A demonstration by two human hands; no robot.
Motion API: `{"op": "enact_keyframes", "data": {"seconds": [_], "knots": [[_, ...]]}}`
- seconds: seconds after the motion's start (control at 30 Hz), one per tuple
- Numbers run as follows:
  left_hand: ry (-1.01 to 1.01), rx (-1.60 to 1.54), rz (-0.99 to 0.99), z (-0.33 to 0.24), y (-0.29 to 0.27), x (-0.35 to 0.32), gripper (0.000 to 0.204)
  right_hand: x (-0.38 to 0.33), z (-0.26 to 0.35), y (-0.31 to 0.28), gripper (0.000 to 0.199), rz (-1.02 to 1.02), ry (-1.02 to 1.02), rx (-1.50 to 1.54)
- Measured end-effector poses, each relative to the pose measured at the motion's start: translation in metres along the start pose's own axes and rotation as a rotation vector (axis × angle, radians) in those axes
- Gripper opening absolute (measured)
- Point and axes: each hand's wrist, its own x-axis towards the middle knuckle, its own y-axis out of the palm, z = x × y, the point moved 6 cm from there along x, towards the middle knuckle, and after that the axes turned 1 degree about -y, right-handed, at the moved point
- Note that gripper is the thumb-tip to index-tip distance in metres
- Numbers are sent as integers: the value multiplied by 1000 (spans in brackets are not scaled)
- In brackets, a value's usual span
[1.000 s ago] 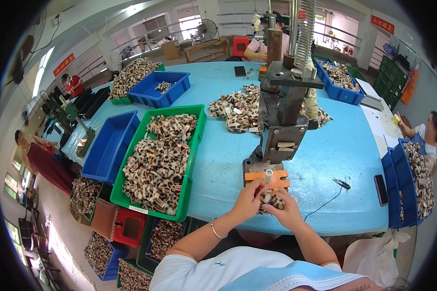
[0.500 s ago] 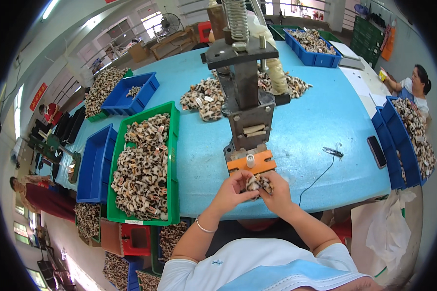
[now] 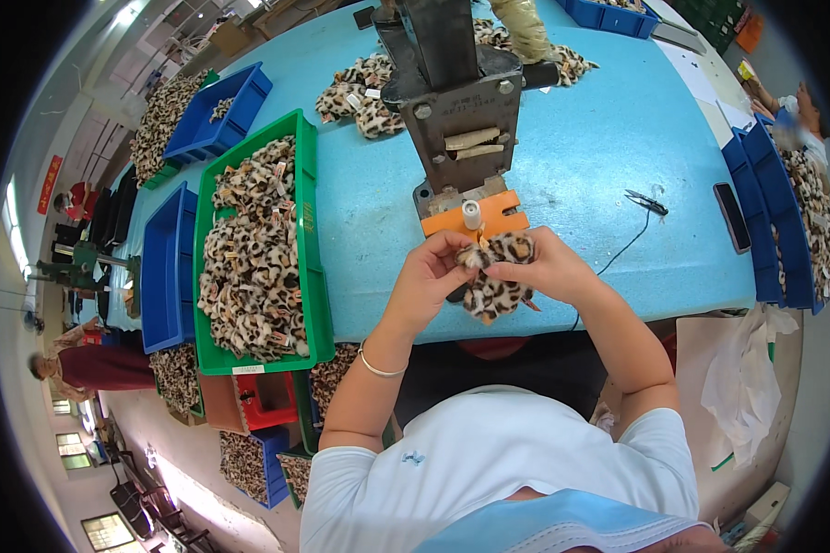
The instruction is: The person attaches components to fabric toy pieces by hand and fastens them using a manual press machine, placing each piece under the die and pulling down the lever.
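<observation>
A leopard-print plush piece (image 3: 496, 293) hangs between my two hands, just in front of the press's orange plate (image 3: 493, 214). My left hand (image 3: 433, 269) pinches its upper left part between thumb and fingers. My right hand (image 3: 551, 267) grips its upper right side, thumb on top of the fur. A small reddish tag sticks out at the piece's lower right. The white cylindrical post (image 3: 471, 214) on the orange plate stands right behind the fur. The metal press (image 3: 456, 101) rises beyond it.
A green crate (image 3: 312, 276) full of similar plush pieces stands left, beside a blue crate (image 3: 168, 276). More pieces lie in a pile (image 3: 364, 92) behind the press. At right are small snips (image 3: 647, 203) on a cord, a phone (image 3: 731, 217) and blue bins (image 3: 756, 203).
The plush piece was bunched small between my hands; now it is spread out, with more of it showing. Both hands stay on it. The whole view has shifted as my head moved.
</observation>
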Motion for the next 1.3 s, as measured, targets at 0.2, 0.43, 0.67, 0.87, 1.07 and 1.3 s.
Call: {"op": "enact_keyframes", "data": {"seconds": [0.2, 0.43, 0.67, 0.87, 1.07, 1.3], "knots": [[-22, 61, -10, -8, 0, -5, 17, -14, 1, 8, 27, -131, -170, -153], [-193, -240, -10, -4, 9, -14, 16, -11, -17, 6, 34, -35, 34, 160], [-120, -124, -15, 3, 7, -14, 22, -18, 14, 10, 29, -94, -28, -192], [63, 144, 115, -18, 17, -26, 20, -41, 49, 19, 28, -182, -795, -884], [518, 656, 77, -43, 40, -41, 28, -66, 40, 22, 28, -475, -1195, -928], [751, 865, -138, -36, 41, -40, 32, -53, 23, 18, 28, -520, -1279, -955]]}}
